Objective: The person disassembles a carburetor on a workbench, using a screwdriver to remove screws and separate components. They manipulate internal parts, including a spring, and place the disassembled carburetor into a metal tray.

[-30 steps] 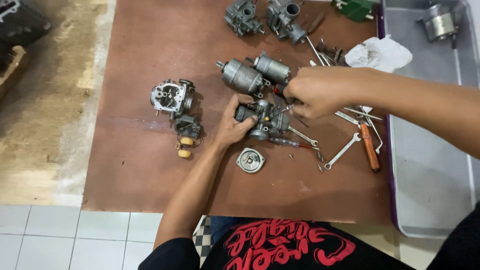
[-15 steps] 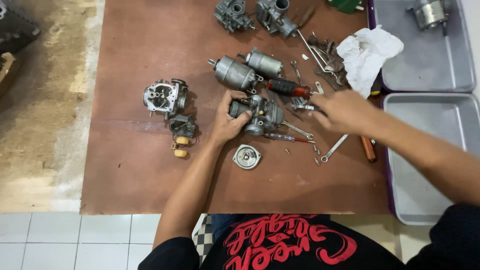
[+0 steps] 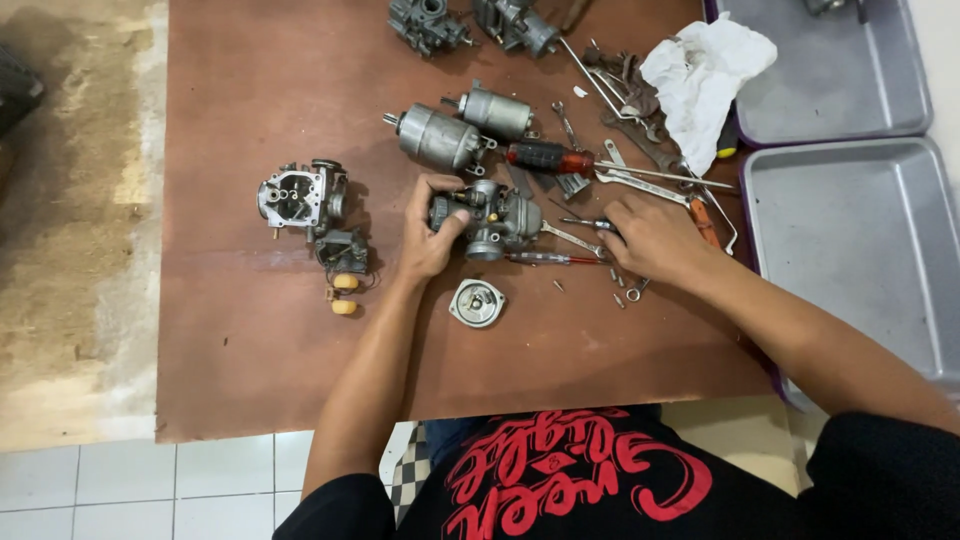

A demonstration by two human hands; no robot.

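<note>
On the far left of the brown board (image 3: 250,350) sits a second carburettor body (image 3: 298,196), its open face showing, with a small float part (image 3: 342,252) and two yellow floats (image 3: 344,294) just below it; these lie apart from the work and are best left undisturbed.

The left hand (image 3: 428,232) is wrapped around the left end of the grey carburettor (image 3: 492,218), thumb on top and fingers curled under, holding it down on the board near the middle; that grip looks right for steadying the body, and I judge it should stay firm and low so the casting does not roll while a tool is applied.

Just below lies a round metal cover (image 3: 476,302), and above, two cylindrical motor housings (image 3: 462,128) side by side.

To the right of the carburettor, a thin red-handled screwdriver (image 3: 545,258) lies touching its base; a thicker red and black screwdriver (image 3: 548,157) lies higher up.

The right hand (image 3: 652,238) rests palm down among spanners (image 3: 640,182) and loose small screws (image 3: 628,294), fingers closing narrowly on a small tool; what exactly it grips I cannot tell; picking one tool cleanly, without scattering the screws, seems the careful way.

Further right are a white rag (image 3: 706,72) and two grey metal trays (image 3: 860,250).
</note>
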